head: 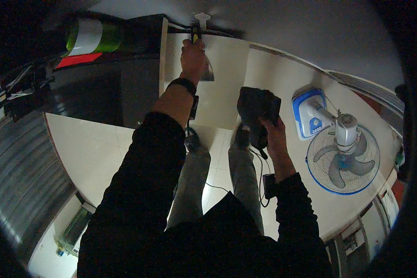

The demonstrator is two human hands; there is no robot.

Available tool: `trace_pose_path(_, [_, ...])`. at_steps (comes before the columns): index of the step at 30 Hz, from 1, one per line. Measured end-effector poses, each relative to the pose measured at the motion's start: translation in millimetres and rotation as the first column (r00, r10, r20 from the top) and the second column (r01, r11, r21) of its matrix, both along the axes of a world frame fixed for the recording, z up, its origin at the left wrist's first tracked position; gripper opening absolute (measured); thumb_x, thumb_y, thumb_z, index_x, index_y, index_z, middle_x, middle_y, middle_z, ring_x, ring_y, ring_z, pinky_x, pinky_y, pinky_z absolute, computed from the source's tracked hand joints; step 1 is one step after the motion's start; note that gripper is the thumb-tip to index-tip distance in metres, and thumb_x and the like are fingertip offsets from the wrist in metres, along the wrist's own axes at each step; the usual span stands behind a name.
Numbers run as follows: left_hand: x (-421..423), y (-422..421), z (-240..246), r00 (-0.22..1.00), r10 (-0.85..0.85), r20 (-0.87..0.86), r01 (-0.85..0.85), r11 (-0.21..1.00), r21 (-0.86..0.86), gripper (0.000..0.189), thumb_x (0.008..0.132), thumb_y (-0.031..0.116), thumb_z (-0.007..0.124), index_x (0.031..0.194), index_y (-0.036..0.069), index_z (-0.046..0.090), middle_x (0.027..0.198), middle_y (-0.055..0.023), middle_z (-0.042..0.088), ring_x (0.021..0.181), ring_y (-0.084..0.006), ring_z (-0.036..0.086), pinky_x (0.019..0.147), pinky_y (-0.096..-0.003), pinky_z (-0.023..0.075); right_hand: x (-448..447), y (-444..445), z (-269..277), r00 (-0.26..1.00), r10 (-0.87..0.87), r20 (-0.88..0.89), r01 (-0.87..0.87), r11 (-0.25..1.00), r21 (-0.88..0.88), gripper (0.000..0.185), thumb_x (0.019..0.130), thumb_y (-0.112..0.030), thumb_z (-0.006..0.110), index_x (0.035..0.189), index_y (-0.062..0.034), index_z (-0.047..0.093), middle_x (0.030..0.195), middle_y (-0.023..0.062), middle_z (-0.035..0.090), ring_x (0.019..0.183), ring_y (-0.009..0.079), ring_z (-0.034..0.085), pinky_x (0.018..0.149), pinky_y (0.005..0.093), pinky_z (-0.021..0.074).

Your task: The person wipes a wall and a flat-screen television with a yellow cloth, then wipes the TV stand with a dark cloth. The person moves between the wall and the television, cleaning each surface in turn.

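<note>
My left hand (193, 59) reaches far forward to the wall, closed around a slim black-and-yellow object (195, 35) held upright above a pale cabinet top (222, 66). Its exact kind is too dim to tell. A dark wedge shape lies beside that hand; whether it is a shadow or a thing, I cannot tell. A crumpled dark cloth (259, 104) is gripped in my right hand (275, 139), hanging in front of my right foot. Dark bands or straps circle my left wrist.
On the right lies an electric fan (344, 160) with a blue-rimmed guard and a white-and-blue base. A green container (93, 36) and a red flat item (78, 60) rest on a dark cabinet (90, 93) at left. Cables (217, 187) hang near my legs. A white fixture (202, 19) is at the wall.
</note>
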State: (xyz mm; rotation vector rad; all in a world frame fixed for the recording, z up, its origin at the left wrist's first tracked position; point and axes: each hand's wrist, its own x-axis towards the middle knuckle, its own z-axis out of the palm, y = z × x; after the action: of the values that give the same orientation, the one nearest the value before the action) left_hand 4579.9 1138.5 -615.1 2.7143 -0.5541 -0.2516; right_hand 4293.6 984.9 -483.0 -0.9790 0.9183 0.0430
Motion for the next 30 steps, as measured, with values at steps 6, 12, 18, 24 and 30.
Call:
trace_pose_path(6, [9.1, -9.3, 35.3, 0.998, -0.027, 0.053, 0.02, 0.992, 0.125, 0.022, 0.08, 0.01, 0.058, 0.101, 0.007, 0.053, 0.102, -0.0168, 0.046, 0.09, -0.0363, 0.055, 0.075, -0.0419, 0.0518, 51.9, 7.0, 9.2, 0.991, 0.076, 0.113, -0.018, 0.895, -0.446, 0.036, 0.083, -0.013, 0.063, 0.116, -0.0014, 0.053, 0.101, 0.0051, 0.062, 0.088, 0.0113, 0.055, 0.078, 0.0268, 0.0451])
trace_pose_path(12, [-30.4, 21.0, 61.9, 0.995, 0.095, -0.02, -0.097, 0.986, -0.137, 0.047, 0.072, 0.006, 0.061, 0.115, 0.008, 0.041, 0.107, -0.0173, 0.046, 0.096, -0.0393, 0.052, 0.077, -0.0441, 0.0494, 64.8, 41.5, -42.8, 0.761, 0.599, -0.249, -0.401, 0.133, -0.906, 0.046, 0.08, -0.029, 0.064, 0.119, -0.0087, 0.052, 0.123, 0.0159, 0.049, 0.111, 0.0343, 0.048, 0.091, 0.0432, 0.0413])
trace_pose_path(18, [-153.7, 118.6, 126.9, 0.93, -0.104, -0.353, 0.051, 0.986, -0.156, 0.074, 0.068, 0.004, 0.06, 0.135, 0.012, 0.03, 0.11, -0.0199, 0.044, 0.098, -0.0405, 0.051, 0.08, -0.0455, 0.0479, 84.0, 64.6, -98.0, 0.724, 0.553, -0.412, -0.349, -0.223, -0.91, 0.06, 0.083, -0.039, 0.059, 0.135, -0.018, 0.039, 0.142, 0.0152, 0.03, 0.129, 0.0371, 0.031, 0.1, 0.0489, 0.0321])
trace_pose_path(24, [-225.7, 211.6, 168.0, 0.576, -0.229, -0.785, 0.146, 0.973, -0.177, 0.075, 0.07, 0.002, 0.062, 0.137, 0.015, 0.031, 0.114, -0.0179, 0.043, 0.101, -0.0348, 0.052, 0.081, -0.0389, 0.0501, 174.5, 44.1, -121.2, 0.801, 0.503, -0.325, -0.167, -0.334, -0.928, 0.058, 0.085, -0.048, 0.051, 0.136, -0.024, 0.037, 0.144, 0.016, 0.028, 0.132, 0.0374, 0.025, 0.103, 0.0507, 0.0284])
trace_pose_path(30, [-253.6, 240.5, 178.2, 0.574, -0.095, -0.814, 0.056, 0.995, -0.077, 0.07, 0.072, 0.0, 0.059, 0.135, 0.016, 0.034, 0.116, -0.0167, 0.044, 0.103, -0.0335, 0.054, 0.084, -0.0381, 0.0517, 221.3, 116.9, -135.7, 0.77, 0.541, -0.337, -0.17, -0.335, -0.927, 0.054, 0.085, -0.046, 0.052, 0.134, -0.024, 0.041, 0.144, 0.0134, 0.027, 0.132, 0.0364, 0.025, 0.105, 0.0494, 0.0245])
